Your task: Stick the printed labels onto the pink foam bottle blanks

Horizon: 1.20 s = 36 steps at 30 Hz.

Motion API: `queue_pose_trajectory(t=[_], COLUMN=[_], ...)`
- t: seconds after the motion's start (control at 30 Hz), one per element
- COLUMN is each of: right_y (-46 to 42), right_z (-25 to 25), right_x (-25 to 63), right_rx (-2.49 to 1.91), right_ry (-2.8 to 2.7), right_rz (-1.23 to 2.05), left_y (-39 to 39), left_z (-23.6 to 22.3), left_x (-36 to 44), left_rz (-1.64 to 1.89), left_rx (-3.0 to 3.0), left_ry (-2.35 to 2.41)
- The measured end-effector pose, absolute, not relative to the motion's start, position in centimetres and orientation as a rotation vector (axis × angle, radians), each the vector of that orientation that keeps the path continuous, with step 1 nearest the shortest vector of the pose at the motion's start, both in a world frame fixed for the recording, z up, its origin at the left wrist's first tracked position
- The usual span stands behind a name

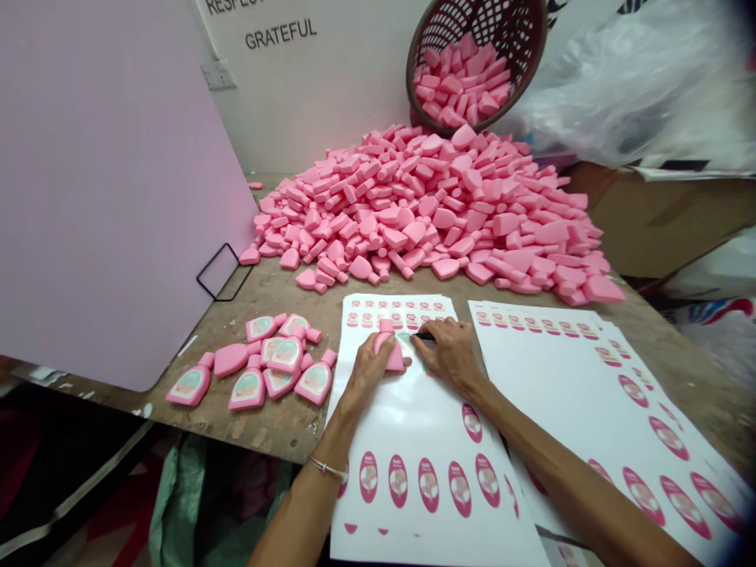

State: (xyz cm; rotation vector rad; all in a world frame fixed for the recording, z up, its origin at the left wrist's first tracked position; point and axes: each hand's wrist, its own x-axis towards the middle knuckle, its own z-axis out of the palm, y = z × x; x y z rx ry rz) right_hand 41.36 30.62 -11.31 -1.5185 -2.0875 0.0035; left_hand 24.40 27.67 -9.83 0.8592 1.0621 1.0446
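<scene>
1. Currently, your left hand (369,358) grips a pink bottle (388,353), cap end pointing away from you, above the upper part of the nearer sticker sheet (407,402). The part of the bottle's surface that you can see is plain pink.
2. Your right hand (450,352) pinches a slim dark tool (424,336), its end pointing left toward the bottle. Just beside that end, a pale green label (405,338) shows on the sheet; you cannot tell whether the tool touches it.
3. Your sheet carries small printed labels along its far edge and pink ovals nearer you, with a broad white area between. To its right lie more sticker sheets (531,378), partly under your right forearm.
4. Left of your sheet, a cluster of bottles (246,389) lies on the table (277,433), some overlapping. Most show a pale green label; one shows a plain pink side.
5. Beyond your hands rises a broad heap of pink bottles (407,209). Behind it, a brown basket (536,39) tilts on its side, its mouth toward you, with more bottles inside.
6. A large pale pink panel (112,197) stands at your left, and a cardboard box (650,224) sits at the far right.
</scene>
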Motion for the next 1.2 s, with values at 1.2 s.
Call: queue_pose_trajectory(t=[1.2], right_y=[32.3], right_z=[-11.6], right_x=[42.1], right_rx=[-1.362], right_ry=[-2.193], right_rz=[0.009], left_y=[27.7], left_z=[-10.2], left_x=[24.2], left_rz=[1.051], left_rx=[0.862], left_ry=[1.035])
